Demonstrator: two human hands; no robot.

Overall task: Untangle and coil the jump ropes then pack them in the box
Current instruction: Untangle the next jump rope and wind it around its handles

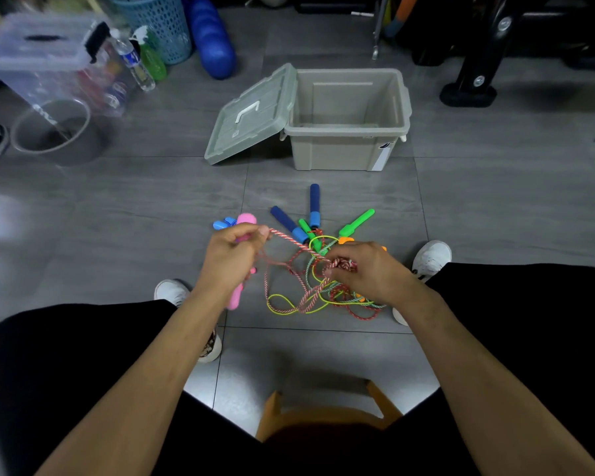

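A grey tiled floor fills the frame, and in its upper middle stands an open beige plastic storage box, its grey-green lid with a white handle leaning against the box's left side. In the upper left sits a blurred clear plastic bin beside a light blue perforated basket. Below the box, at the centre of the frame, lies a tangled heap of red-white, green-white and yellow jump ropes on the floor, between the person's white shoes. Above the heap fan out two dark blue foam handles and two bright green plastic handles. The left hand grips pink handles and pinches a taut stretch of red-white striped cord at its fingertips. That cord runs down and right to the right hand, whose curled fingers clutch a bunched knot of the same cord just above the heap. An orange piece behind this hand is probably another handle, mostly hidden.
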